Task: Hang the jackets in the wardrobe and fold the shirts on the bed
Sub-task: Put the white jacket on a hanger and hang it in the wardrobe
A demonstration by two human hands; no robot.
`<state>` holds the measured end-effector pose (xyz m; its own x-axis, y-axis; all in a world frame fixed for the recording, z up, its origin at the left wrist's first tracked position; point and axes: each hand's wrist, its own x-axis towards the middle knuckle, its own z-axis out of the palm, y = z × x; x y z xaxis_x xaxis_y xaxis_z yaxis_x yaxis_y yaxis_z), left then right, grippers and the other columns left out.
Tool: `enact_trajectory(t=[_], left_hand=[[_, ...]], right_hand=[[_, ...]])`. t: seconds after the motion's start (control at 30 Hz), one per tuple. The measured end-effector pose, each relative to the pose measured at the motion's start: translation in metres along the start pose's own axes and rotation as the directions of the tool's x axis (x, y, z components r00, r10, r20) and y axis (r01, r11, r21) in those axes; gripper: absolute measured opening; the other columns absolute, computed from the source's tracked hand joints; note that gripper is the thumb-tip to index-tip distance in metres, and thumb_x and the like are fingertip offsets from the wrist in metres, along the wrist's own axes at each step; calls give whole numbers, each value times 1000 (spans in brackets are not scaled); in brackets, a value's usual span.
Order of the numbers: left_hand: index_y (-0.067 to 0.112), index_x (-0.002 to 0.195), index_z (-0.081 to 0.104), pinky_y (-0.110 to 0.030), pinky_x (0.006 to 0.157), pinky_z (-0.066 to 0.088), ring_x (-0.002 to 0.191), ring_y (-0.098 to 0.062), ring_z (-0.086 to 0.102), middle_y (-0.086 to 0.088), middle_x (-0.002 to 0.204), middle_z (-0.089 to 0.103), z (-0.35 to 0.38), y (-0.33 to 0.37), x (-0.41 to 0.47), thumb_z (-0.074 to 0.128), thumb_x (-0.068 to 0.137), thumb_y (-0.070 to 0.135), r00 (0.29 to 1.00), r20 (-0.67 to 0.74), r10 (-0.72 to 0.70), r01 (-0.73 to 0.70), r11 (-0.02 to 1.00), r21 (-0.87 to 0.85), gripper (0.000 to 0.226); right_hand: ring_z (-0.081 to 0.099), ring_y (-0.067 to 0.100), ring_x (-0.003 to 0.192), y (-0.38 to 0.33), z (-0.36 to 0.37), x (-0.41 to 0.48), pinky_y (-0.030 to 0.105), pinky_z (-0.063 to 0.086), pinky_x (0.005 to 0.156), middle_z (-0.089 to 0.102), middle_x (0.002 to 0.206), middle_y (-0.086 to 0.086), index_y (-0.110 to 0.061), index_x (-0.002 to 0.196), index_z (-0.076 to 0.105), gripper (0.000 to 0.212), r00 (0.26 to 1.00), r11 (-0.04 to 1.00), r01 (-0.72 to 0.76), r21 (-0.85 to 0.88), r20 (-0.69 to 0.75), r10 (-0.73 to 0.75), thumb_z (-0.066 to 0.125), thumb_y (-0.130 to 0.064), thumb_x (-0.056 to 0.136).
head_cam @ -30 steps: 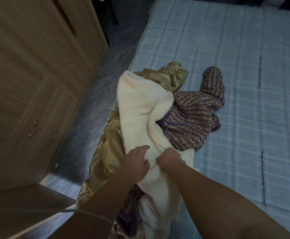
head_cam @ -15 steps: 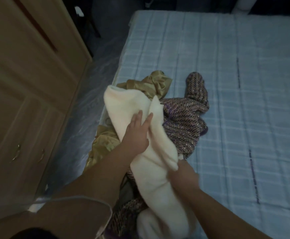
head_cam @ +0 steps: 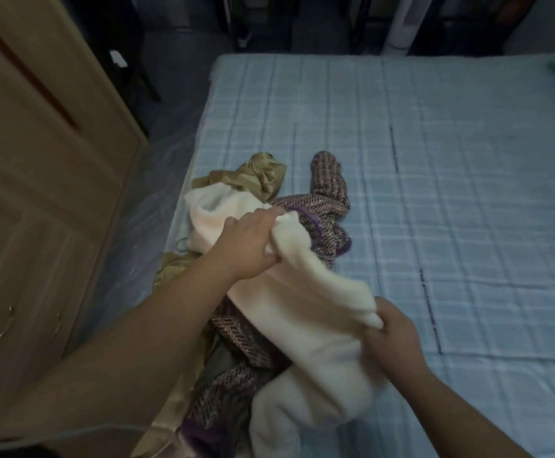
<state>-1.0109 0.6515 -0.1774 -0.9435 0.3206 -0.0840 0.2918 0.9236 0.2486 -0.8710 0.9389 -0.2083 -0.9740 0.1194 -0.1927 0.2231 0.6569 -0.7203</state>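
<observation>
Fleece (head_cam: 302, 309): cream, stretched between both hands at the bed's (head_cam: 451, 160) near left edge.
Right hand (head_cam: 391, 328): grips the fleece's edge, pulled further right than half a second ago.
Left hand (head_cam: 253, 246): bunches an upper fold; its fingers lay flat before.
Underneath: tweed jacket (head_cam: 322, 206) and gold garment (head_cam: 263, 170), crumpled together.
Wardrobe (head_cam: 38, 160): left of the bed.

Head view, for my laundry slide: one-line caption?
Left hand and right hand grip a cream garment atop piled clothes on the bed.
</observation>
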Motion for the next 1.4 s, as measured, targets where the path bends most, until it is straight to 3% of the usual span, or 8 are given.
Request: enact_trajectory(t=[0.17, 0.33, 0.5, 0.63, 0.8, 0.93, 1.1, 1.4], left_hand=[[54, 120, 49, -46, 86, 30, 105, -25, 41, 3, 105, 45, -61, 41, -20, 48, 75, 61, 992, 50, 116, -123, 976, 182, 46], [34, 107, 60, -38, 82, 48, 103, -20, 61, 9, 107, 66, -109, 78, -67, 53, 81, 36, 985, 16, 173, -172, 984, -54, 27], [43, 124, 59, -28, 76, 39, 109, -24, 63, 6, 120, 69, -141, 121, -137, 46, 81, 40, 950, -311, 31, -62, 994, -90, 44], [39, 118, 59, -36, 75, 47, 104, -27, 65, 4, 115, 70, -178, 173, -179, 39, 86, 52, 883, -468, -9, -16, 999, -48, 40], [34, 113, 59, -39, 75, 50, 101, -27, 65, 4, 110, 70, -224, 237, -225, 35, 86, 56, 803, -592, -71, 93, 996, 7, 42], [36, 115, 57, -41, 77, 51, 99, -28, 66, 4, 107, 70, -247, 279, -262, 41, 89, 52, 755, -649, -97, 132, 991, 6, 34], [36, 113, 57, -38, 76, 50, 98, -27, 66, 3, 104, 71, -270, 317, -303, 38, 87, 55, 676, -728, -113, 159, 987, -6, 37], [36, 109, 54, -37, 75, 50, 95, -27, 67, 3, 101, 71, -326, 362, -380, 41, 85, 55, 583, -811, -56, 210, 974, 84, 34]], right_hand=[[55, -16, 82, -18, -58, -27, 4, 38, 68, 64, 90, -21, -33, 85, 60, 23, 985, 986, 162, -27, -59, -163, 45, -40, 69], [54, 17, 68, -29, -125, -39, 36, 42, 59, 58, 71, -3, -19, 80, 50, 15, 961, 964, 231, -131, -122, -247, 51, -23, 65], [54, 24, 64, -45, -181, -54, 33, 32, 53, 55, 67, -9, -36, 89, 40, 33, 944, 933, 281, -225, -111, -311, 62, -17, 74], [57, 17, 82, -65, -228, -77, 33, 41, 68, 62, 103, -18, -38, 127, 36, 64, 899, 891, 418, -177, -57, -433, 58, -8, 75], [56, 11, 100, -96, -287, -113, 36, 45, 81, 56, 120, -16, -46, 134, 36, 55, 806, 800, 591, -104, 32, -591, 51, -39, 82], [55, 4, 97, -119, -324, -136, 29, 44, 75, 59, 108, -21, -48, 122, 48, 48, 732, 728, 681, -77, 77, -677, 32, -73, 84], [59, 8, 88, -149, -359, -153, 20, 39, 65, 60, 90, -20, -39, 104, 60, 29, 721, 719, 692, -61, 113, -684, 41, -60, 95], [48, 13, 65, -225, -370, -231, 33, 36, 59, 49, 75, -14, -32, 90, 45, 37, 325, 345, 881, -325, -115, -939, 24, -62, 91]])
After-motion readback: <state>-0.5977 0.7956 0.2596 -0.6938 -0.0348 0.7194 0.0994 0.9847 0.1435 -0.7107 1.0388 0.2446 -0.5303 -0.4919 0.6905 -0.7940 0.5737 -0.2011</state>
